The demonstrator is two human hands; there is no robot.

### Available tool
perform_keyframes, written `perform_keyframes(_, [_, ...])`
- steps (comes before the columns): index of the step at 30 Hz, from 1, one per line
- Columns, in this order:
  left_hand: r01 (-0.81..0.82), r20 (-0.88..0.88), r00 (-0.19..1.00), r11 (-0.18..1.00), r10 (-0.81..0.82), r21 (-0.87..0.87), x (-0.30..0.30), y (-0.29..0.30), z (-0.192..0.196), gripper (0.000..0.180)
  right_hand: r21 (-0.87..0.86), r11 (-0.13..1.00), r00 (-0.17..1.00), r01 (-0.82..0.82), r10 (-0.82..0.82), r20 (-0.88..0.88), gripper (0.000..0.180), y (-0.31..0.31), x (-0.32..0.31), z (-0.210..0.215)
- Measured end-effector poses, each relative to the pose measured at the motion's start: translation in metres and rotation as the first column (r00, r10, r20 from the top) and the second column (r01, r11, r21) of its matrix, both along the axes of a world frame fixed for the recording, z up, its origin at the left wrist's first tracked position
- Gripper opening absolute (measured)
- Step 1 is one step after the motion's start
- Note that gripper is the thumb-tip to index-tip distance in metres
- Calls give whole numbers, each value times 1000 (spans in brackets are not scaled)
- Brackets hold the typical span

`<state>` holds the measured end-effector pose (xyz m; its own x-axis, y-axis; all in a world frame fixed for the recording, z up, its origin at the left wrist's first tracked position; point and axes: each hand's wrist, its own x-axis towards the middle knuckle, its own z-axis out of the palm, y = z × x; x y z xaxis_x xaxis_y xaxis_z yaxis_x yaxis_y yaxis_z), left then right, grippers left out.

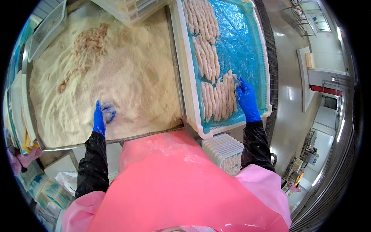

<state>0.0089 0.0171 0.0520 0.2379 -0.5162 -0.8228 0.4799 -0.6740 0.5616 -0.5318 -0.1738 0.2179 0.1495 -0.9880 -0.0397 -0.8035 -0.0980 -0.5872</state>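
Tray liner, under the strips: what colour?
Bright turquoise-blue. The liner shows best in the head view, right of the strips.

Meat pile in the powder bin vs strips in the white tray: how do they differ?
Layout: the meat pile is jumbled; the strips lie side by side in three groups.
Color: the pile is darker pinkish-brown, the strips paler.
Bed: the pile sits in loose powder, the strips on a blue sheet.
Both look like meat.
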Motion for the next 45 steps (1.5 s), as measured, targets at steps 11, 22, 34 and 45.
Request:
perform_keyframes(11, [-30, -148, 989, 993, 12, -117, -5, 9, 16, 60, -320, 947, 991, 18, -60, -119, 28, 38, 48, 44])
perform_keyframes(22, [11, 123, 992, 948, 30, -319, 53, 48, 27, 30, -301, 822, 862, -484, 508, 1, 45, 105, 440, -142])
perform_keyframes(34, [123, 207, 977, 935, -54, -334, 76, 74, 12, 35, -516, 659, 785, -547, 618, -43, 15, 10, 689, -162])
perform_keyframes(45, [115, 87, 992, 918, -89, -379, 87, 78, 21, 36, 104, 583, 591, -806, 801, 95, 24, 8, 681, -142])
